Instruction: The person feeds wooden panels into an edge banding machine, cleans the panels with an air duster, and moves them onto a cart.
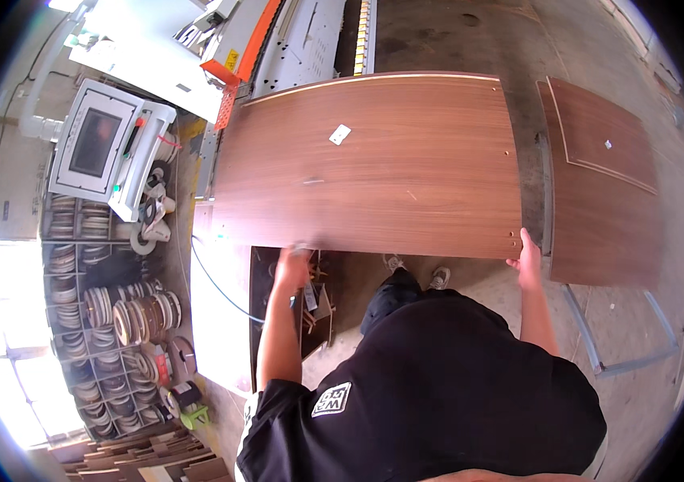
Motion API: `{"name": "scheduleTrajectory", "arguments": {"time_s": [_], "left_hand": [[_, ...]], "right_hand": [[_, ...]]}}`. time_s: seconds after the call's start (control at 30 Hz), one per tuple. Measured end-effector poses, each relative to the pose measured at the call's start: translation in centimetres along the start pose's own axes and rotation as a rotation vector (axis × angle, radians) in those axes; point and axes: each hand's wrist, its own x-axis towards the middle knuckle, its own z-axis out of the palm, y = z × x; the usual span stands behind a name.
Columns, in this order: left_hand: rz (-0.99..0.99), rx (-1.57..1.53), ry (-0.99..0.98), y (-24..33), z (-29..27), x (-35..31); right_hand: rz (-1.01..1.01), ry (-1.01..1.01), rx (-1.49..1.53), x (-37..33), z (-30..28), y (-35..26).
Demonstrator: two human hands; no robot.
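A large brown wood-grain panel lies flat in front of me, with a small white label on it and a few small holes near its right end. My right hand grips the panel's near right corner, thumb up along the right edge and fingers at the near edge. At the near edge, left of the middle, is my left hand. Motion blurs its fingers, and whether something small is in them cannot be made out.
An orange and white machine stands beyond the panel, with a control screen at left. Racks hold rolls of edging tape. A blue hose crosses a white surface. More brown panels and a metal frame are at right.
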Motion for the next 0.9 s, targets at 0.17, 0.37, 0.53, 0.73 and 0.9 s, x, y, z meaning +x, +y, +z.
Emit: {"name": "scheduleTrajectory", "arguments": {"time_s": [0.17,0.37,0.53,0.73,0.9], "left_hand": [[0.097,-0.171,0.603,-6.6,-9.2,-2.8],[0.300,0.774,-0.142,-9.8,6.2,-13.1],[0.363,0.958,-0.486,-8.8,8.8,-18.9],[0.253,0.532,0.023,-14.1,-3.6,-14.5],[-0.089,-0.114,0.744,-17.8,-13.9,-11.0]], "right_hand": [[-0.021,-0.112,0.023,1.9,0.0,-0.8],[0.052,-0.177,-0.036,3.8,-1.5,-1.1],[0.073,-0.235,-0.080,4.6,-1.6,-1.8],[-0.012,-0.145,-0.312,5.2,-2.1,-2.3],[-0.017,-0.140,-0.463,4.0,0.3,-3.6]]}}
